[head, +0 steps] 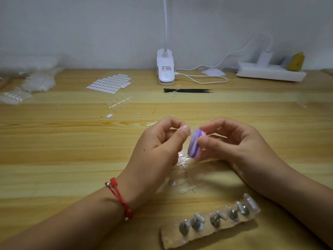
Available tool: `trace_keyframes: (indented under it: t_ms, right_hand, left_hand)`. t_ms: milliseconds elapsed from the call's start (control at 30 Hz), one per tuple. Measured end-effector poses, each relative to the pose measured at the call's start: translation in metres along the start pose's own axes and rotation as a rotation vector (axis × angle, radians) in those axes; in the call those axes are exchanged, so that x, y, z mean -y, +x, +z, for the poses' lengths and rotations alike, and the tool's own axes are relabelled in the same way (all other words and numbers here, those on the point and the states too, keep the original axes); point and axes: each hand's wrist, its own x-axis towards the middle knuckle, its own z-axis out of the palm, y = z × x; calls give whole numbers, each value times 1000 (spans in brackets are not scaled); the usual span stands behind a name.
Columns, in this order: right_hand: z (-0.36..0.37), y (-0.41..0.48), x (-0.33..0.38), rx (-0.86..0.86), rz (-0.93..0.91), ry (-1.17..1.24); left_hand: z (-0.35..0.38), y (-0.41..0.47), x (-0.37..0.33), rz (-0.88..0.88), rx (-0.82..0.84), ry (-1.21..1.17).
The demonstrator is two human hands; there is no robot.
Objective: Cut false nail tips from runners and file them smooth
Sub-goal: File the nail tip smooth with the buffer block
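Counter (54, 141): pale pine boards, yellow grain, matte.

Left hand (158, 143): fingers curled, thumb and forefinger pinched together at their ends on a small clear nail tip (192, 131). The tip was nearly transparent and its outline could barely be made out. A red cord bracelet (119, 197) sat on that wrist.

Right hand (234, 141): fingers curled, thumb and forefinger gripping a buffer block (194, 143). The block was oval with layered purple, white and pink foam, and was held on edge. Its upper end touched the left fingertips where the nail tip was pinched. Both hands were raised above the counter, with the block between them.

Beneath the hands lay a loose heap of clear runners (183, 170) with tips attached. It was glassy, blurred and partly covered by the left hand.

Near edge: a clear plastic strip (212, 221) carried six round metal-based stands in a row. Their tops were too blurred to identify.

Far side:
- a sheet of white oval tabs (110, 83);
- another clear runner (119, 103);
- black tweezers (187, 90);
- a white clip lamp (165, 69), its neck cut off at the top of the frame;
- a white power strip (270, 71).

Clear bags (36, 82) at far left were out of focus, and their contents could not be told.
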Motion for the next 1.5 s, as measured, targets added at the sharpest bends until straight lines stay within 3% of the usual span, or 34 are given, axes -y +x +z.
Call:
trace_keyframes:
  t_ms: [167, 267, 400, 500, 633, 767, 867, 1000, 1133, 1267, 1400, 1500]
  right_hand:
    - [-1, 0, 1, -55, 21, 57]
    - [2, 0, 1, 11, 8, -3]
    - [0, 0, 3, -81, 31, 85]
    - [3, -1, 3, -1, 0, -26]
    - [-1, 1, 2, -105, 19, 83]
    - [3, 0, 2, 5, 0, 9]
    - [0, 2, 1, -75, -4, 95]
    - [3, -1, 3, 8, 3, 0]
    - [1, 2, 2, -77, -10, 93]
    - [4, 0, 3, -15, 2, 13]
    - [1, 0, 4, -84, 1, 76]
    - [2, -1, 4, -14, 12, 3]
  left_hand:
    - [2, -1, -1, 17, 27, 31]
    - [1, 0, 0, 19, 5, 27]
    - [1, -1, 0, 17, 30, 40]
    - [0, -1, 1, 29, 12, 29]
    - [3, -4, 1, 26, 48, 65]
    - [1, -1, 1, 28, -5, 44]
    - [3, -1, 1, 22, 5, 46]
    - [2, -1, 1, 31, -29, 28]
    - [4, -1, 0, 18, 0, 27]
    - [3, -1, 0, 22, -5, 25]
    - [3, -1, 0, 16, 2, 30]
    - [2, -1, -1, 19, -7, 25]
